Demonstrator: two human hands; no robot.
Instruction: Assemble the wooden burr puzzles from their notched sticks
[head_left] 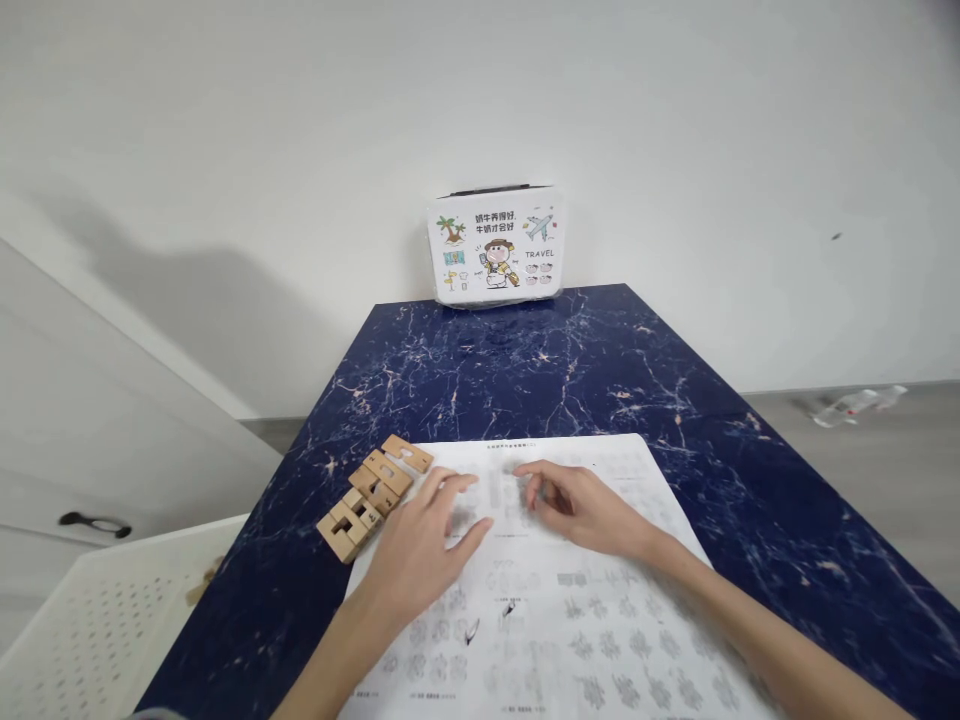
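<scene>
A large printed sheet of paper (525,570), with rows of small grey drawings, lies under both hands. My left hand (420,540) rests over its left half, thumb and fingers apart, nothing in it. On the right, my right hand (577,505) has its index finger stretched out over the paper and its other fingers loosely bent; I see nothing held. Several wooden blocks with cut-outs and black numbers (379,480) stand in a slanted row just left of my left hand, partly on the sheet's edge. Two small dark marks or pieces (472,630) show lower down on the paper.
The blue marbled table (517,370) reaches to a white wall. A white cartoon-printed case (496,245) leans there at the far edge. At lower left is a white perforated basket (90,620); a crumpled clear plastic item (859,405) lies on the floor at right.
</scene>
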